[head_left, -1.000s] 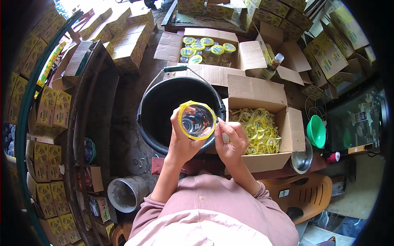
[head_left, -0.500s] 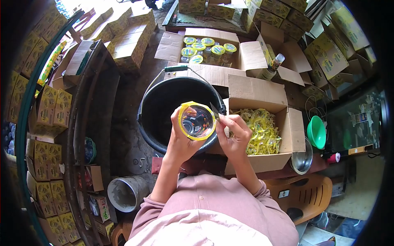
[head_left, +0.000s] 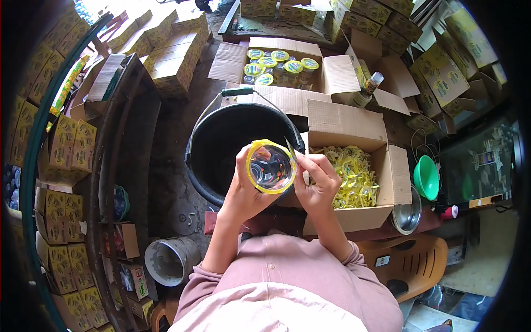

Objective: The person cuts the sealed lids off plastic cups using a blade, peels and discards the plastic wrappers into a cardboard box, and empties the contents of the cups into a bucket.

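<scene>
My left hand [head_left: 241, 185] is wrapped round a clear plastic cup [head_left: 271, 167] with a yellow rim, its round end turned up toward me. Small coloured marks show on the cup. In my right hand [head_left: 317, 182], thumb and fingers pinch a small thin knife [head_left: 290, 149], its blade pointing up by the cup's right edge. Whether the blade touches the rim I cannot tell. Both hands are over the near right part of a black bucket [head_left: 213, 166] with a raised wire handle. Right of them, a cardboard box [head_left: 345, 123] holds tangled yellow plastic strips [head_left: 354, 180].
Beyond the bucket, an open carton [head_left: 285, 46] holds several yellow-lidded cups [head_left: 280, 56]. A green bowl [head_left: 426, 177] and metal bowl [head_left: 407, 213] are at right. A grey pail [head_left: 168, 263] stands lower left. An orange plastic chair [head_left: 412, 265] and stacked yellow cartons [head_left: 66, 218] flank me.
The cup has shifted slightly right and toward me in my left hand. My right hand and the knife have barely moved, with the blade tilted a little differently.
</scene>
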